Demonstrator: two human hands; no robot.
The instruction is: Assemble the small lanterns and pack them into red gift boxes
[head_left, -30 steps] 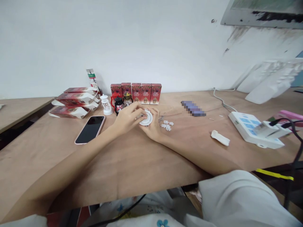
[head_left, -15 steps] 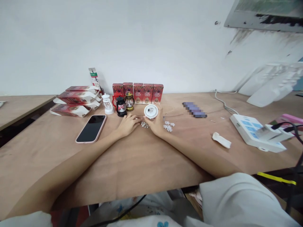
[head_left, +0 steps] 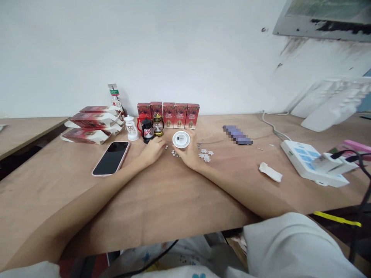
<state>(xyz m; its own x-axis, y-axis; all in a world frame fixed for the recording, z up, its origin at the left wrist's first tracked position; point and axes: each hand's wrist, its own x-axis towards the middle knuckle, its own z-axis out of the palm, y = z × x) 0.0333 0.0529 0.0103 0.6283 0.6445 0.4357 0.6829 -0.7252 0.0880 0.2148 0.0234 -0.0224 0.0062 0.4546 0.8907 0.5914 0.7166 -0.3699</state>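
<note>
My right hand [head_left: 191,153] is wrapped round a white round lantern [head_left: 181,139], its underside turned up toward me. A small recess with a dark part shows in that underside. My left hand [head_left: 153,150] rests low over the table, fingertips drawn together beside a couple of loose button cells. Whatever lies between those fingers, if anything, is hidden. A small pile of button cells [head_left: 174,153] lies between my hands. Small white plastic pieces [head_left: 205,155] lie right of my right hand. Behind my left hand stand a black lantern [head_left: 147,131], a gold-and-black lantern [head_left: 158,124] and a white lantern [head_left: 131,129].
A red lantern [head_left: 139,122] stands partly hidden among the others. Red boxes [head_left: 174,116] line the wall, with flattened open boxes [head_left: 92,119] at left. A phone [head_left: 111,158] lies near my left forearm. At right are a pixelated object [head_left: 237,135], a white scrap [head_left: 270,172] and a power strip [head_left: 304,156].
My left hand has drawn back left from the button cell pile, its fingers closer together. The lantern in my right hand has shifted slightly left and down and tilted.
</note>
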